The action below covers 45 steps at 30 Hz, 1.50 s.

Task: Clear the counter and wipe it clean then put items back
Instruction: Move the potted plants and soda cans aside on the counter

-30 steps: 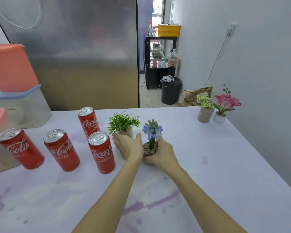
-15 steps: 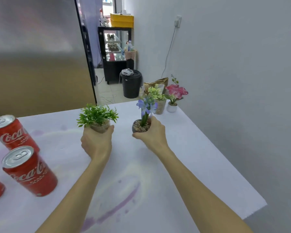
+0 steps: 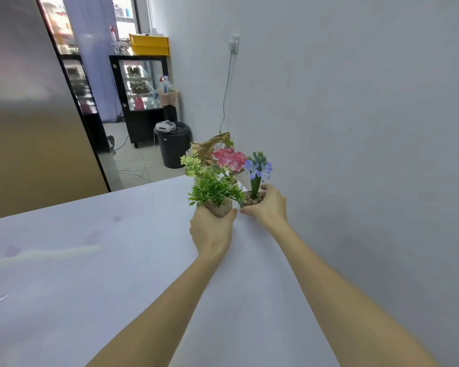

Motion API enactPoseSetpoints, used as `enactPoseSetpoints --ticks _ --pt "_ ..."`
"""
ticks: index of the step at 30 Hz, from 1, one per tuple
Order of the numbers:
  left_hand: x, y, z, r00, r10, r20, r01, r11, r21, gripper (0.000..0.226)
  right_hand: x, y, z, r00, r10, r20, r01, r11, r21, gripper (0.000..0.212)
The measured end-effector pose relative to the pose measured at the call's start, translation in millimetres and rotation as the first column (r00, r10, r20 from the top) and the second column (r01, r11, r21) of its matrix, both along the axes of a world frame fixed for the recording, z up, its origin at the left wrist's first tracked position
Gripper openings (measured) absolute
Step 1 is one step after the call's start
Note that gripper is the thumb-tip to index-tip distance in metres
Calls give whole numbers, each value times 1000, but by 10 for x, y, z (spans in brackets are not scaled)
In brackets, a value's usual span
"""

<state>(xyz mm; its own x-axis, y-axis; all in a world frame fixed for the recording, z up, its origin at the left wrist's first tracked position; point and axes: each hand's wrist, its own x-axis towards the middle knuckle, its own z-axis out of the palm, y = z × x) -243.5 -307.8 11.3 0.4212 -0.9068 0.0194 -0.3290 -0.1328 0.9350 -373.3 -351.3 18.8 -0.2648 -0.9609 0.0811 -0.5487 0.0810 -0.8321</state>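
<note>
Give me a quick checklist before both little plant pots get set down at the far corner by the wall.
1. Left hand grip on the green fern pot: fingers wrap the pot, ok.
2. Right hand grip on the blue flower pot: fingers curl round the rim, ok.
3. Both pots upright: ok.
4. Clearance from the pink flower pot and yellow-green plant pot already at the corner: foliage overlaps in view, cannot tell.
5. Bare counter under the pots: hidden by the hands, cannot tell.
6. Blue flower pot's distance from the counter's wall edge: close, cannot tell.
</note>
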Motion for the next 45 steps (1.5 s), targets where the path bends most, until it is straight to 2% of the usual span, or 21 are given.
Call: enactPoseSetpoints --ticks 2,8,15,18,20,21,23,25,26,28,32,36,38,39,40,42,43,45 --pt "-69 -55 -36 1000 0 3 0 1000 6 44 -22 -69 -34 1000 -11 -4 11 1000 -1 75" --pt "-103 -234 -112 1000 26 7 -26 1000 9 47 -19 -156 -107 1000 29 -1 -29 1000 -2 75" --pt "-113 -260 -91 999 -37 23 36 999 25 50 57 -171 -128 997 75 3 -75 997 21 77" --pt "-64 -118 -21 1000 -9 -3 10 994 112 48 59 -78 -102 992 125 -5 -125 991 54 89" --pt "49 93 32 997 57 -50 -46 979 197 42 102 38 -77 991 136 -9 -135 985 107 107" --pt "125 231 57 994 75 -76 -58 977 207 48 153 148 -36 995 99 -11 -97 988 117 111" --pt "305 553 127 987 104 -124 -85 985 149 63 323 434 58 998 -34 -43 34 999 5 102" --pt "536 847 271 975 149 -164 -143 988 51 53 588 732 210 984 -128 -124 95 966 -240 89" --pt "657 981 377 969 172 -179 -172 985 17 44 750 872 302 976 -119 -183 48 934 -353 86" --pt "906 1240 636 963 206 -173 -219 974 -56 32 1117 1082 500 959 3 -284 -137 882 -450 83" --pt "1477 1793 1087 957 274 -92 -289 929 -232 23 1972 1478 884 868 419 -268 -493 794 -355 75" --pt "2167 2313 1266 916 395 64 -348 865 -361 19 2706 1859 997 652 728 -210 -758 631 -164 75" --pt "2561 2554 1240 869 473 147 -385 831 -401 18 2996 2047 962 531 833 -152 -845 535 -17 82" --pt "2750 2649 1196 829 522 201 -407 809 -424 18 3110 2120 922 500 858 -118 -862 506 29 86" --pt "2932 2737 1134 779 576 247 -435 781 -448 20 3218 2187 873 492 866 -88 -866 497 54 92" --pt "3263 2860 970 689 671 275 -498 714 -493 28 3414 2298 781 538 842 -44 -839 540 65 103" --pt "3404 2894 893 668 692 275 -514 696 -502 33 3501 2354 738 583 812 -27 -810 584 55 105" --pt "3611 2888 762 684 674 279 -531 722 -444 49 3630 2450 658 686 728 -12 -728 686 24 101"
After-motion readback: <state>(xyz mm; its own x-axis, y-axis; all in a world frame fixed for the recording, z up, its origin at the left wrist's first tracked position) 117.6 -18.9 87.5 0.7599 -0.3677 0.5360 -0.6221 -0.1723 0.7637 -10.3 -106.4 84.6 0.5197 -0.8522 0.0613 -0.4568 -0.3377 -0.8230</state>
